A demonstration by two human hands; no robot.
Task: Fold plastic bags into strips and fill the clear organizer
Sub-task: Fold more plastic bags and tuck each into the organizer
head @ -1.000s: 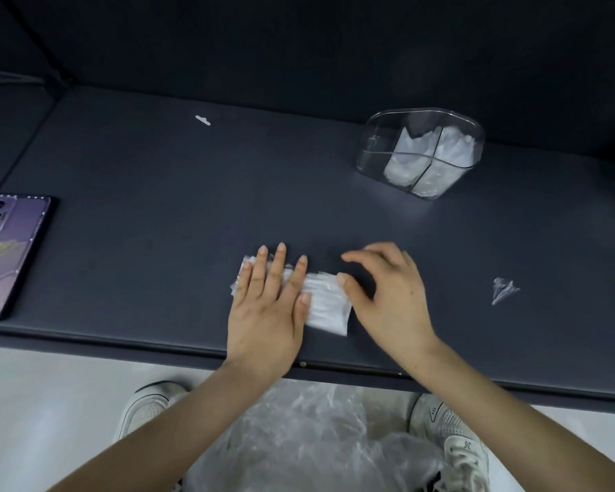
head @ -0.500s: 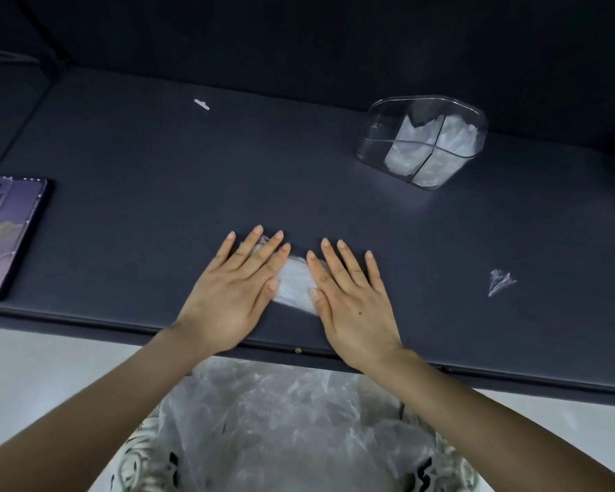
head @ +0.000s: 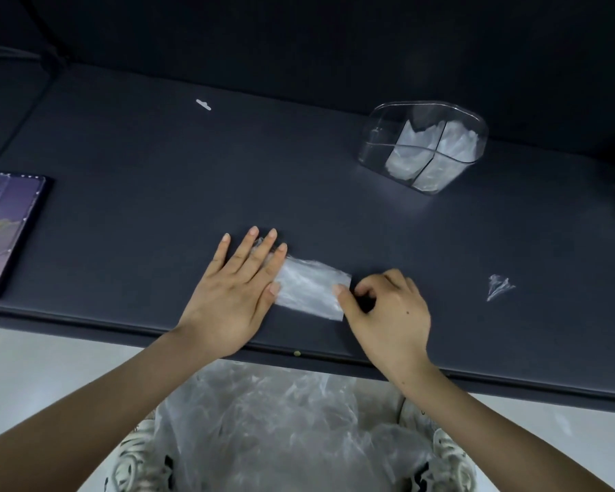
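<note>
**Hands pin and pinch a half-folded bag at the table's near edge**

The left hand (head: 233, 296) lies flat, fingers straight and spread, pressing the left end of the folded plastic bag (head: 309, 287) onto the dark table (head: 157, 190). I'd say it is there as an anchor, so the slippery film does not slide or spring open. The right hand (head: 387, 307) is curled at the strip's other end, thumb on top of the edge and fingers tucked in behind, pinching it. That looks to me like the start of another fold.

The bag sits at lower centre of the frame, a pale, flattened band just back from the table's front edge, between the two hands.

The clear organizer (head: 373, 136) stands at upper right, well apart from the hands. A cross divider splits it. Several sections hold white folded bags (head: 405, 158), and the one toward the left looks empty, so there is filling yet to do.

A heap of loose plastic bags (head: 281, 431) waits below the table edge at bottom centre, handy for the next pick. A purple phone (head: 4, 232) lies at the left edge and a crumpled plastic scrap (head: 499, 286) at the right, both clear of the work.
</note>
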